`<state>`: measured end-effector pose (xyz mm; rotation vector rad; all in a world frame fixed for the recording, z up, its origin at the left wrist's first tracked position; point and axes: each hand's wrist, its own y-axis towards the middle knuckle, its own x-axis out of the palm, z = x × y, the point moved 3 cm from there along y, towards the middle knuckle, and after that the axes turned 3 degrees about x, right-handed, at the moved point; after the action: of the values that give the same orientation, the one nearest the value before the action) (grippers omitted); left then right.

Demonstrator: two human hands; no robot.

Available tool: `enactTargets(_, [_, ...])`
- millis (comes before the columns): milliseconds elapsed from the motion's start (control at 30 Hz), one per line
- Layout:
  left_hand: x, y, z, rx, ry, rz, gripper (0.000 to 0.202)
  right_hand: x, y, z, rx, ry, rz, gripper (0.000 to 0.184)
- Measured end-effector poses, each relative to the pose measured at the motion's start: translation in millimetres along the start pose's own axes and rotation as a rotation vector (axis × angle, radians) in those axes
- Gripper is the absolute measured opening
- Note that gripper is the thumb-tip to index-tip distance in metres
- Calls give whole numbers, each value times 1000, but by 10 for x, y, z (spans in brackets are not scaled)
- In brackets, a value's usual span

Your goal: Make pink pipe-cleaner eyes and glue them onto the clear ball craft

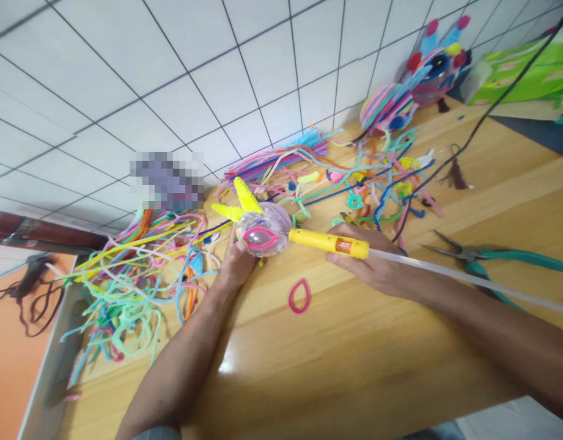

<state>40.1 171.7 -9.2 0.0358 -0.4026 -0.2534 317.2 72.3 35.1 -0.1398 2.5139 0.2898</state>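
Note:
My left hand (236, 260) grips a clear ball (263, 230) from below, over the wooden table (354, 354). The ball carries two yellow pipe-cleaner ears (242, 198) and a pink pipe-cleaner oval on its front. My right hand (375, 263) is closed round a yellow glue gun (329, 242). Its nozzle touches the ball's right side, and a clear glue stick (469, 278) sticks out of its back toward the right. A loose pink pipe-cleaner loop (299, 296) lies on the table just below the gun.
Heaps of coloured pipe cleaners lie to the left (139, 281) and behind (336, 171). Green-handled pliers (496, 256) rest at right. A dark cord (469, 140) runs across the table. Finished pipe-cleaner figures (428, 67) and a green box (519, 73) stand far right by the tiled wall.

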Motion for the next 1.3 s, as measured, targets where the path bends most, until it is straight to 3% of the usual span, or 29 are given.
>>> enactTargets(167, [-60,7,-48,-6,-6,29,73,-37,6,-36,-8,47,44,16])
enactTargets(500, [-83,-14,-38,-35,3,62,73,18,30,-5,32,80,2,19])
enactTargets(867, [-36,-4,5,-39,3,-2,80,30,13,4,-3,69,3,16])
enactTargets(1300, [-60,-8,-26,-28,18,28,76,102,-12,107,-9,46,65,23])
